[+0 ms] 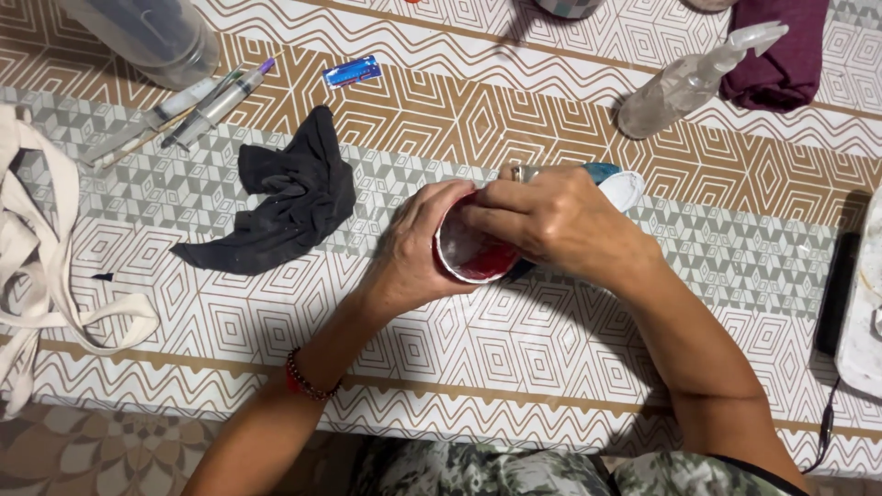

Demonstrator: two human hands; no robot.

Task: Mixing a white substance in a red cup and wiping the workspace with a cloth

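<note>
L hand (413,253) wrapped round a small red cup (473,257) w/ white inner wall, gripping it firm; cup sits just right of the dark cloth (285,197) on the patterned table (551,358). R hand (551,220) closed over cup's rim, fingertips (478,216) reaching inside; can't tell if it pinches anything. Spray bottle (684,83) well up-right of cloth, pens (216,101) up-left. To do it well: keep cup steady and level w/ L, work fingers round inner wall evenly, don't tip it.

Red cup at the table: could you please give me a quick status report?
Left hand wrapped around red cup. Right hand over its rim, fingers inside. Dark cloth lies apart to the left; nothing blocking.
</note>
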